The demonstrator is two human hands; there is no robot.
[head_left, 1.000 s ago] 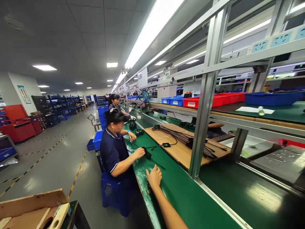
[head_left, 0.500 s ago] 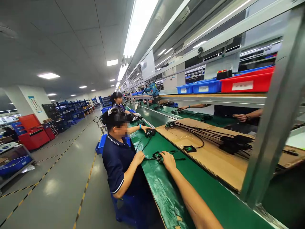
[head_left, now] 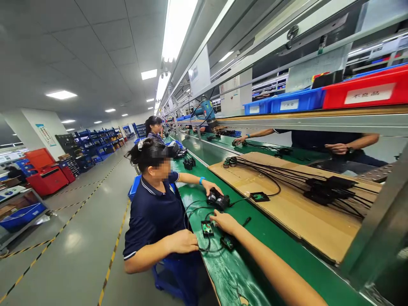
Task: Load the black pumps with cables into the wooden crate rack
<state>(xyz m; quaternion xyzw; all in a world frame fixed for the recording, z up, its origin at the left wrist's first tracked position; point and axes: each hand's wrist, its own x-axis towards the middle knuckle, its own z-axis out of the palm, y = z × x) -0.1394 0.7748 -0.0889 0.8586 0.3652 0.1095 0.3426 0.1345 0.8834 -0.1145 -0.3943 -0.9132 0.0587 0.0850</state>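
Note:
My left hand (head_left: 225, 222) reaches in from the lower right over the green bench. Its fingers are slightly bent and apart, and I make out nothing gripped. Just left of the fingertips lies a small black housing with a green circuit board (head_left: 207, 228). Below my wrist sits another black housing with a green board (head_left: 227, 242), tilted and partly in shade. Black cables (head_left: 208, 250) run between these parts. A co-worker's hand (head_left: 213, 187) rests on a pair of black round parts (head_left: 219, 199) beyond mine. My right hand is out of view.
Brown cardboard (head_left: 287, 221) covers the bench at right, bearing a bundle of black cabled units (head_left: 331, 191) and an open housing (head_left: 259, 196). A metal post (head_left: 376, 229) stands close at right. Blue bins (head_left: 298, 100) and a red bin (head_left: 366, 90) line the shelf. A co-worker (head_left: 153, 208) sits at left.
The co-worker has brought the black round parts nearer, beside my hand. The board housing that was under my fingers now lies apart from them, and two housings show. The view has shifted closer.

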